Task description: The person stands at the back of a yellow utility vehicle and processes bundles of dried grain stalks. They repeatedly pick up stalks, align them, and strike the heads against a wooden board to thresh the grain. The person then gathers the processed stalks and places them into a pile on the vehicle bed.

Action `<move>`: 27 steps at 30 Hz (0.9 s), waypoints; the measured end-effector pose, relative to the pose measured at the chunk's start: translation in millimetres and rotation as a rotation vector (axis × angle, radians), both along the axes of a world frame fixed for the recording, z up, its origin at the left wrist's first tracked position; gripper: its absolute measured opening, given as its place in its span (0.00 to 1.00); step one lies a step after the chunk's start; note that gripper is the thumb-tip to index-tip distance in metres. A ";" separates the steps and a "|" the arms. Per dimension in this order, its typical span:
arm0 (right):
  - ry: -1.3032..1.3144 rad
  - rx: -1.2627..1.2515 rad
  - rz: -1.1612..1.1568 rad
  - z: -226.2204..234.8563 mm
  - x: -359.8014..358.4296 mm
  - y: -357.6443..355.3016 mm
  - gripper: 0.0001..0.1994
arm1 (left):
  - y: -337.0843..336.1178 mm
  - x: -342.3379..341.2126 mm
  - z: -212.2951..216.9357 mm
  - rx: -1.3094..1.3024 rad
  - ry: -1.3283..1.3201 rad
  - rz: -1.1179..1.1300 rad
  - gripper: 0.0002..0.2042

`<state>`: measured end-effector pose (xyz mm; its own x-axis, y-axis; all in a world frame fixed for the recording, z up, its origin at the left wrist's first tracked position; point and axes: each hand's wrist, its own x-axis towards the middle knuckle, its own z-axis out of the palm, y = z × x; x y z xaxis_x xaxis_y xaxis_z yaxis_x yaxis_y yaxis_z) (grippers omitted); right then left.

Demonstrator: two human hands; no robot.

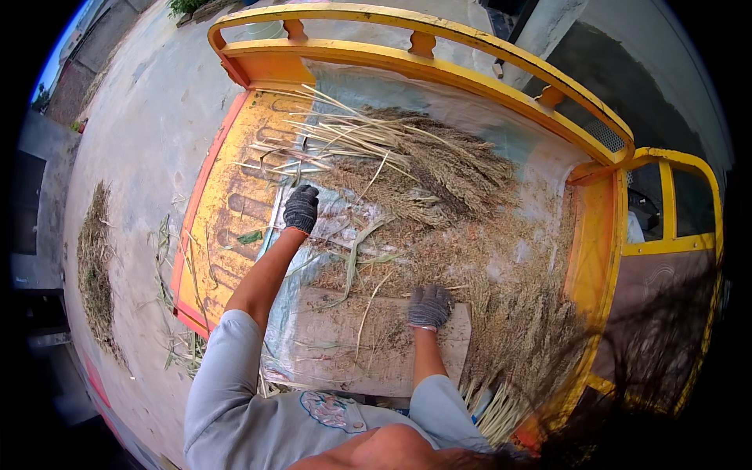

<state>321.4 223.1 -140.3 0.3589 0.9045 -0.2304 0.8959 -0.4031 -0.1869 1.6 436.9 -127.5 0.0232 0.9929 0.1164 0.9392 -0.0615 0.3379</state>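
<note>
My left hand (301,210), in a dark grey knit glove, reaches out over the cargo bed beside the edge of a pale plastic sheet (283,319). Its fingers are curled; what they hold, if anything, is hidden. Just beyond it lies a bundle of cut stalks with seed heads (470,164), pale stems pointing left. My right hand (429,306), gloved alike, rests on a flat wooden board (329,368) near me, fingers stretched toward the far edge. A thin stalk lies by its fingertips. Loose grain and chaff (486,247) cover the sheet between the hands.
A second heap of seed heads (521,337) lies to the right of the board. A yellow railing (423,43) borders the bed's far side, and a yellow frame (670,204) stands at right. On the concrete at left is a strip of dry plant debris (94,266).
</note>
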 end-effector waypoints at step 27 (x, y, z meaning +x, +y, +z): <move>-0.170 0.012 0.198 3.6 -6.2 16.3 0.08 | 60.4 -35.8 -41.2 -0.542 0.404 -0.108 0.11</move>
